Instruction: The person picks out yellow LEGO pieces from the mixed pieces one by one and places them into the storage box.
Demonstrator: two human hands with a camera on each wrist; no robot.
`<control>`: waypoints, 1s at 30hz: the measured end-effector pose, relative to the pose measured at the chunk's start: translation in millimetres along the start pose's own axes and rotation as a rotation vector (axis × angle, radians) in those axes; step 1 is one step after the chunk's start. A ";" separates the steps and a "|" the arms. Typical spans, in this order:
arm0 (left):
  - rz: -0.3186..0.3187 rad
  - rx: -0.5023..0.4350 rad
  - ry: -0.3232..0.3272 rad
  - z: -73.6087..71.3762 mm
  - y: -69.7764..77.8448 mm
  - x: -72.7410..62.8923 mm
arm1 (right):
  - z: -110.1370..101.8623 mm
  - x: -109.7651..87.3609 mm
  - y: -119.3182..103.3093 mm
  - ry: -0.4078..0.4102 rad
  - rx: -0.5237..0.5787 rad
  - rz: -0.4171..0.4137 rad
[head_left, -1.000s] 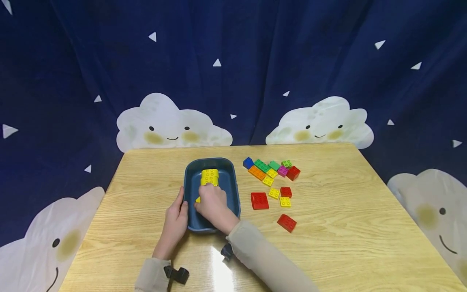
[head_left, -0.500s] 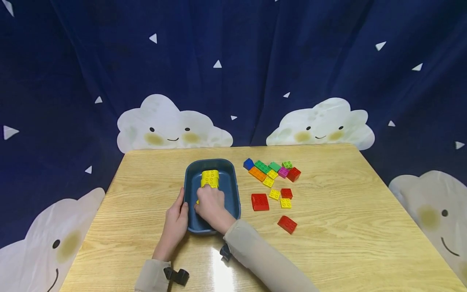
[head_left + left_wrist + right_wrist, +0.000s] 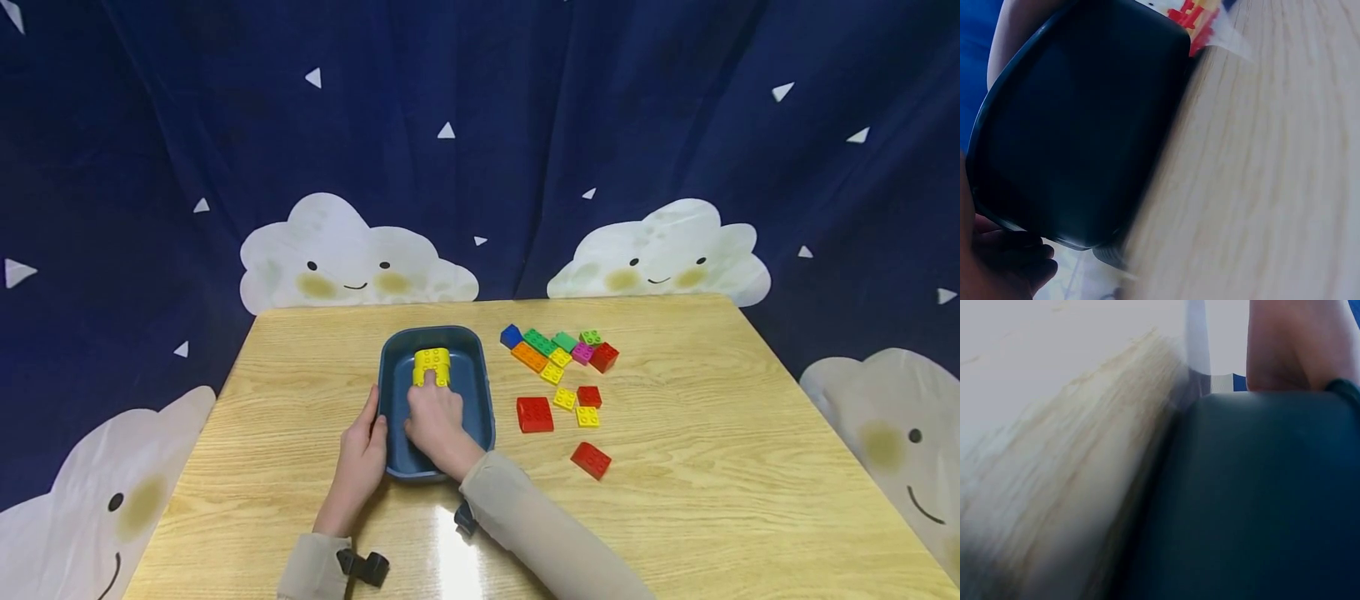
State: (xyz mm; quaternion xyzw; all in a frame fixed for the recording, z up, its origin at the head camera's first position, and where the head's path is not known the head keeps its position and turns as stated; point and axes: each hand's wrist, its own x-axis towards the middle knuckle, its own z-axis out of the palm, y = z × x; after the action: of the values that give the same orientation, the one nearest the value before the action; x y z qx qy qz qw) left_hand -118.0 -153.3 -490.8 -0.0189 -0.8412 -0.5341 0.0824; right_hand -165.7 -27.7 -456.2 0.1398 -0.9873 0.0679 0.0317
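In the head view a dark blue tray [image 3: 477, 392] lies on the table, with yellow toy building bricks [image 3: 431, 358] joined in a stepped stack inside it. My right hand [image 3: 437, 419] reaches into the tray over the near end of the stack. Its index finger [image 3: 430, 378] points forward onto the studs, the other fingers are curled at the near end, and their tips are hidden. My left hand [image 3: 363, 446] rests along the tray's left side, fingers extended against the outer wall and thumb at the rim. Both wrist views show mainly the tray's outer wall [image 3: 1085, 125], [image 3: 1260, 500].
Right of the tray lie loose bricks: a red curved one [image 3: 535, 414], a red sloped one [image 3: 591, 459], yellow squares [image 3: 587, 417] and a red one [image 3: 588, 395]. Behind them sits a cluster with blue [image 3: 511, 336], green [image 3: 539, 341] and orange [image 3: 529, 357] bricks. A dark curtain [image 3: 510, 150] hangs behind the table.
My right hand has shifted slightly; its index finger now extends forward on the stack. The yellow bit showing left of the hand is now hidden. The left hand and tray stay in place.
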 end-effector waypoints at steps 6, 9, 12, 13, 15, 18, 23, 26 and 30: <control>0.005 -0.010 -0.003 0.7 0.7 0.1 | 1.2 0.1 0.8 0.000 -0.004 0.010; 0.004 -0.012 0.000 1.0 1.0 0.0 | 1.1 -0.1 2.2 0.009 0.009 0.018; -0.002 -0.010 0.003 1.2 0.7 -0.4 | 0.9 0.3 4.2 0.021 0.028 0.026; -0.004 -0.009 0.000 1.1 0.8 -0.6 | 0.9 0.6 4.8 0.024 0.032 0.028; -0.004 -0.009 0.000 1.0 0.9 -0.9 | 0.8 1.4 5.8 0.029 0.038 0.029; -0.008 -0.010 0.000 0.8 0.7 -1.0 | 0.9 2.4 6.7 0.028 0.045 0.026; -0.011 -0.014 -0.007 0.5 1.0 -1.1 | 1.2 3.0 7.2 0.027 0.048 0.020; -0.008 -0.013 -0.005 0.5 1.5 -1.1 | 1.5 3.6 7.2 0.034 0.054 0.024; -0.007 -0.013 -0.002 0.8 1.9 -0.8 | 2.2 4.8 7.4 0.041 0.062 0.030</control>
State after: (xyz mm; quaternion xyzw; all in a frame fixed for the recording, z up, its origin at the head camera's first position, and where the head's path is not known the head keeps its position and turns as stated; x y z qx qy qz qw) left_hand -117.1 -151.7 -489.5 -0.0171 -0.8377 -0.5400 0.0794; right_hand -172.4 -22.2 -458.9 0.1246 -0.9858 0.1019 0.0467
